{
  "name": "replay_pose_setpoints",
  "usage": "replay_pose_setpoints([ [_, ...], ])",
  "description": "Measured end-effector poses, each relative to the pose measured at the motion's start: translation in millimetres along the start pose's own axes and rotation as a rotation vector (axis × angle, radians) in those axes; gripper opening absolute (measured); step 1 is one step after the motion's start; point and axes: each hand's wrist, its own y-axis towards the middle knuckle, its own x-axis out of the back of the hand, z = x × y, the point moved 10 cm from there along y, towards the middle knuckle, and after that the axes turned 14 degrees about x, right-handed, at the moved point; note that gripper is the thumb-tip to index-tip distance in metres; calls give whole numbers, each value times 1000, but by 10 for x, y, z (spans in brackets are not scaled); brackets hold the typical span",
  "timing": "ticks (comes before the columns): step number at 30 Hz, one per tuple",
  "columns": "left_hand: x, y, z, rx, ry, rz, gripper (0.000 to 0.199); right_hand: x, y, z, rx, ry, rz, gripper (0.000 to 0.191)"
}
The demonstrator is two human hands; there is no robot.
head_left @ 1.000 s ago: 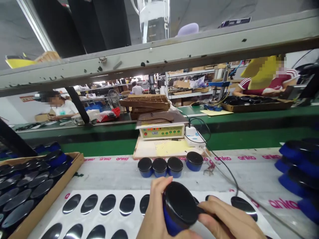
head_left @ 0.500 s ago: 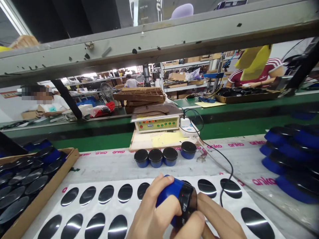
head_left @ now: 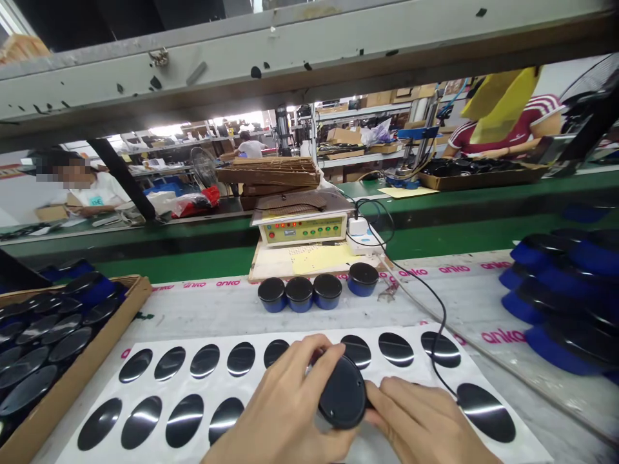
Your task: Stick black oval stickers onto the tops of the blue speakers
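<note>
In front of me, my left hand grips a round blue-and-black device. Its flat black face, with small holes, is turned toward me. On the right side of it, my right hand is closed, fingertips pinched against the device's edge. A thin black cable runs down from a white power adapter and disappears at my right hand; its end is hidden by the fingers. Under both hands lies a white sheet bearing rows of glossy black oval stickers.
Several similar blue-and-black devices stand beyond the sheet. More fill a cardboard box at left, and others are stacked at right. A tester box with lit indicators sits behind. An overhead shelf beam crosses above; other people work beyond.
The device has been turned: its blue side and ON/OFF lettering faced me before, and its flat black face does now. My hands stay around it. The camera view has shifted slightly.
</note>
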Motion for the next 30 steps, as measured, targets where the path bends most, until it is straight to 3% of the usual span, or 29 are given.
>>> replay_pose_setpoints([
  [4,245,151,437,250,55,-188,50,408,-339,-289,-16,-289,-128,19],
  [5,218,209,503,291,38,-180,49,512,-429,-394,-70,-356,-151,17],
  [7,-33,373,488,268,-35,-55,51,642,-557,-546,-174,-414,-175,18],
  [9,-421,558,338,158,-71,110,54,640,-602,-568,-218,-357,-169,17],
  [11,-745,745,209,82,-48,199,53,576,-637,-506,-239,-268,-162,15],
  [15,-1005,1143,-25,71,-17,208,53,530,-922,-424,-376,-212,-217,15],
  [17,-1102,1314,-343,27,-81,222,56,523,-1086,-399,-440,-218,-254,15],
  [19,-1348,1434,-823,-53,-274,315,54,434,-1164,-392,-477,-157,-237,17],
  [21,-1764,1504,-1325,-108,-498,465,57,334,-1170,-400,-502,-79,-203,23],
  [22,-2003,1538,-1523,-110,-537,511,68,312,-1161,-406,-515,-58,-196,26],
  [25,-2614,1627,-1845,-39,-624,599,82,404,-1151,-422,-565,-88,-243,34],
  [27,-2751,1655,-1853,25,-705,630,75,473,-1150,-413,-578,-104,-254,40],
  [28,-2720,1652,-1806,58,-754,644,71,500,-1155,-402,-574,-104,-255,42],
  [30,-2486,1598,-1644,113,-840,675,65,563,-1192,-383,-560,-105,-272,42],
])
